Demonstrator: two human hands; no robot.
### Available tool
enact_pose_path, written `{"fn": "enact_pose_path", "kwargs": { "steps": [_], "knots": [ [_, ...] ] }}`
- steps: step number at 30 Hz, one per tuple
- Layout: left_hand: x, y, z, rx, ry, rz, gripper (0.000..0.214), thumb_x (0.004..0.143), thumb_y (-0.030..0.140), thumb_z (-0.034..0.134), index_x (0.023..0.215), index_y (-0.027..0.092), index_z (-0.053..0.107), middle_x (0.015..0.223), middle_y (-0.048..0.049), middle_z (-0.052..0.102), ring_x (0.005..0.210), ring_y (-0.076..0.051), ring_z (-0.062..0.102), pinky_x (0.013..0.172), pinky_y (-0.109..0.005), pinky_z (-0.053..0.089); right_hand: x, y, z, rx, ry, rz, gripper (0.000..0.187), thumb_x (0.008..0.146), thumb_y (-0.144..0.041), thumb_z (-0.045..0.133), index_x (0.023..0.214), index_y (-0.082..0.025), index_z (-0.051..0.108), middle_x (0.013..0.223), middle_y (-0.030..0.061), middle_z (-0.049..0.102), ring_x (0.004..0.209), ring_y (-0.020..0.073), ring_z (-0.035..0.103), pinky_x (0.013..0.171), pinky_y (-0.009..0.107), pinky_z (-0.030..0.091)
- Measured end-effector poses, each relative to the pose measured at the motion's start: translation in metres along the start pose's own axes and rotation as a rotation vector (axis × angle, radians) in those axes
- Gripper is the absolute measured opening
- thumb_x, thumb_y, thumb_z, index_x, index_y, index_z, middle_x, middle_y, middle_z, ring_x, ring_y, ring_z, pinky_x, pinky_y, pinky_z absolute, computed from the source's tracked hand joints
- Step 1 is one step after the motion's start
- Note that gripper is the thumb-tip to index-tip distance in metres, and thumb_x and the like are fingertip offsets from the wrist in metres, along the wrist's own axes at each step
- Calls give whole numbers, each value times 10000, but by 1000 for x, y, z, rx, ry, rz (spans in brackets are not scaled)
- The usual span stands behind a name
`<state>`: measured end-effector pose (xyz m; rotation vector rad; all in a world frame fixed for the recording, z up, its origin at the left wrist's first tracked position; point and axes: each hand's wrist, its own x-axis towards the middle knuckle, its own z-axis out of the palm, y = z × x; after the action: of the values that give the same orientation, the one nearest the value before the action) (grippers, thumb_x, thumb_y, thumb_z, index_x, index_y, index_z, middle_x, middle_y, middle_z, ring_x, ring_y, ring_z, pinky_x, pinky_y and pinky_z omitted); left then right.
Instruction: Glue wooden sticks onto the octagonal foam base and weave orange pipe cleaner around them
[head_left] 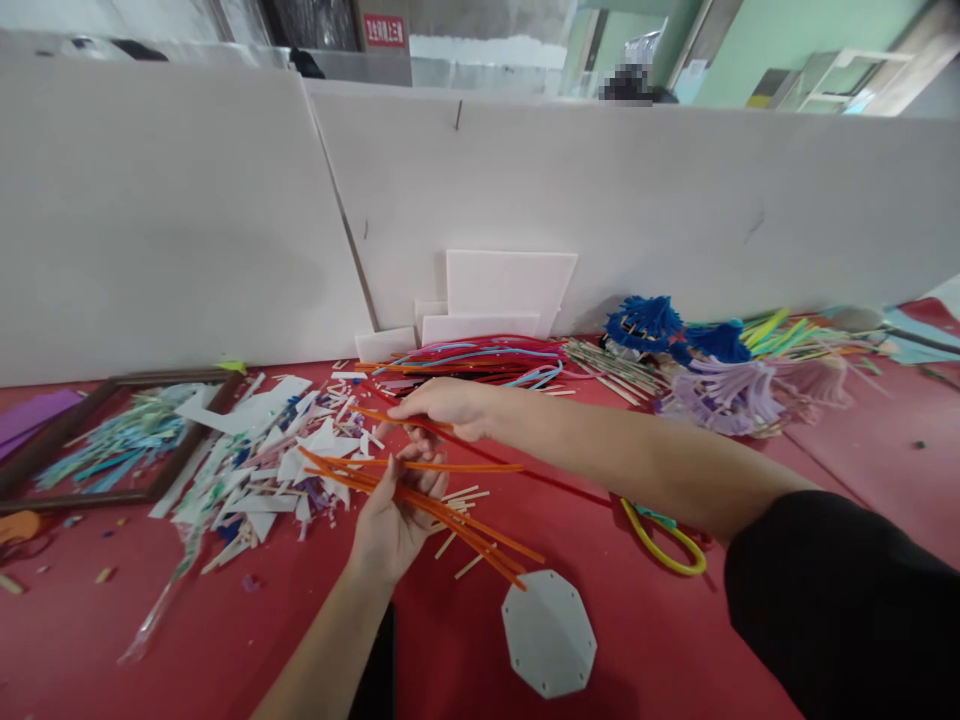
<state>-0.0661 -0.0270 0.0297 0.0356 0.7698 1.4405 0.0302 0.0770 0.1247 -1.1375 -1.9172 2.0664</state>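
Note:
My left hand (394, 525) is closed around a loose bundle of orange pipe cleaners (480, 540), which fan out to both sides of the fingers. Just above it, my right hand (457, 405) pinches an orange pipe cleaner (367, 412); a red strand (551, 483) runs beneath that hand and the forearm. Short wooden sticks (465, 500) lie on the red table beside the left hand. Below the bundle's right ends rests a pale eight-sided plate (550, 635) with small holes near its rim. Red, pink and blue pipe cleaners (487, 355) are heaped behind my right hand.
Yellow-handled scissors (667, 545) lie under the right forearm. White scraps (277, 470) and a brown frame (169, 470) cover the left side. Blue fringed pieces (645, 325) and lilac ones (724, 390) stand at right. White boards (600, 190) wall off the back.

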Motion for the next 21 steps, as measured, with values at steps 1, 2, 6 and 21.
{"fn": "enact_pose_path", "kwargs": {
  "steps": [1, 2, 6, 21],
  "knots": [
    [0, 0, 0, 10, 3, 0, 325, 955, 155, 349, 874, 154, 664, 824, -65, 738, 773, -164, 719, 698, -276, 595, 2, 2, 3, -38, 20, 2, 248, 930, -190, 442, 774, -110, 618, 457, -78, 372, 409, 62, 402, 439, 185, 371],
    [0, 0, 0, 20, 5, 1, 306, 949, 150, 367, 858, 149, 659, 832, -65, 737, 757, -161, 718, 672, -265, 596, 4, 3, 5, -71, 35, -4, 211, 917, -183, 471, 780, -109, 615, 449, -84, 373, 402, 62, 400, 436, 186, 367],
    [-1, -2, 1, 61, 1, 1, 159, 899, 165, 498, 834, 151, 643, 813, -55, 722, 679, -163, 708, 576, -250, 590, 9, 12, 5, -269, 111, -72, 101, 867, -166, 545, 850, -125, 636, 477, -80, 467, 418, 60, 435, 481, 188, 388],
    [5, -11, -9, 129, 69, 67, 83, 826, 110, 569, 769, 151, 614, 585, 8, 677, 455, -115, 627, 438, -180, 516, -16, 31, 22, -1177, 137, -558, 146, 819, -127, 524, 824, -135, 670, 859, 119, 680, 871, 249, 588, 721, 310, 391]
  ]
}}
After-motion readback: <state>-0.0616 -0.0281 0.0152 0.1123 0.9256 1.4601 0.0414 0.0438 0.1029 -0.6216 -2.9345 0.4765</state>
